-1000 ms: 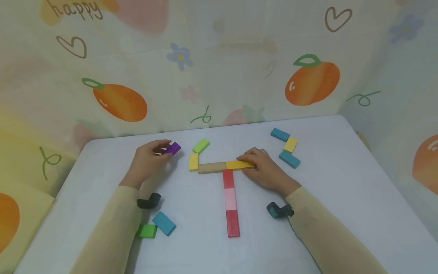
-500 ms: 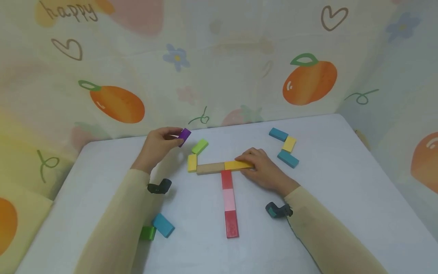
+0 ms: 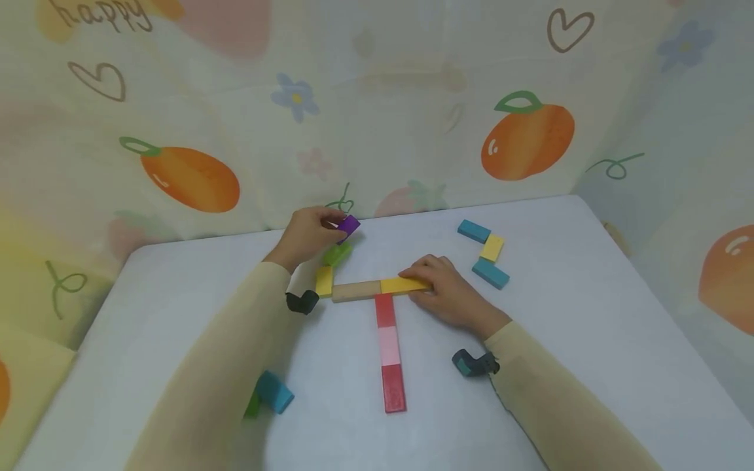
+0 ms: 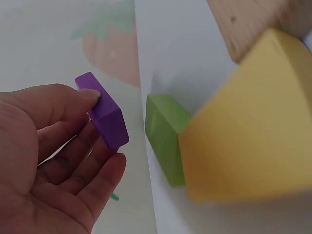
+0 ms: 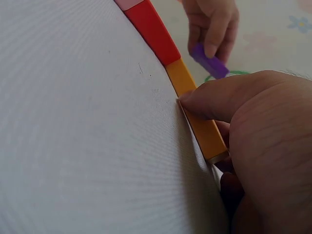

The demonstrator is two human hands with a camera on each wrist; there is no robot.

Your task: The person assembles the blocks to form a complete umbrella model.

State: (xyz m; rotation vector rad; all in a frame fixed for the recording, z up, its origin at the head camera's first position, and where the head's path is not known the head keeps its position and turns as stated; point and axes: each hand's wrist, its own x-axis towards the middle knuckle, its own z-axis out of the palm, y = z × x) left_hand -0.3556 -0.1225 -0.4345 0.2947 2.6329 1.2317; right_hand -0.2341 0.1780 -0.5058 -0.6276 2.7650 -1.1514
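My left hand (image 3: 306,235) pinches a purple block (image 4: 105,112) between thumb and fingers, raised near the table's back edge. Just below it in the head view, a light green block (image 3: 337,255) lies partly covered by the hand. A yellow block (image 3: 324,281) sits close to that green one, and a tan wooden block (image 3: 356,291) runs from it to a long orange-yellow block (image 3: 400,285). With thumb and fingers on opposite sides, my right hand (image 3: 444,291) grips the orange-yellow block's right part. Below that row, a red block (image 3: 385,311), a pink block (image 3: 389,345) and another red block (image 3: 394,388) form a line.
At the back right lie a blue block (image 3: 474,230), a small yellow block (image 3: 491,248) and a second blue block (image 3: 490,273). Beside my left sleeve are a blue block (image 3: 275,391) and a partly hidden green block (image 3: 252,407). A printed cloth (image 3: 406,118) hangs behind the table.
My left hand has carried the purple block right and toward the back edge, to above the light green block. My right hand stays on the orange-yellow block. The head view has shifted slightly.
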